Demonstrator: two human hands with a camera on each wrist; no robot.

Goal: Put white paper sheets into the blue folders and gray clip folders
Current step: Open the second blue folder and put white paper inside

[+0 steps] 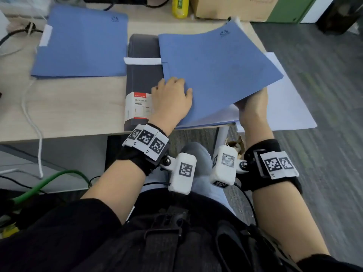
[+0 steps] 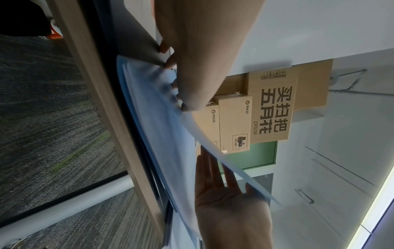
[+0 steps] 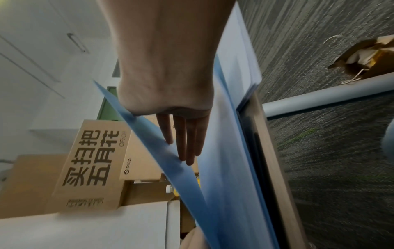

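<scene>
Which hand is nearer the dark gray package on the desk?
Left. The left hand overlaps the dark gray package's right edge; the right hand is farther right, under the lifted blue cover.

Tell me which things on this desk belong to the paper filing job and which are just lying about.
Job: near blue folder, cover lifted by the right hand, left hand pressing it; second blue folder; white paper sheets; gray clip folder pack.
Lying about: cardboard box, yellow bottle, white cable.

Blue folder cover lifted, right hand beneath, cardboard boxes
</scene>
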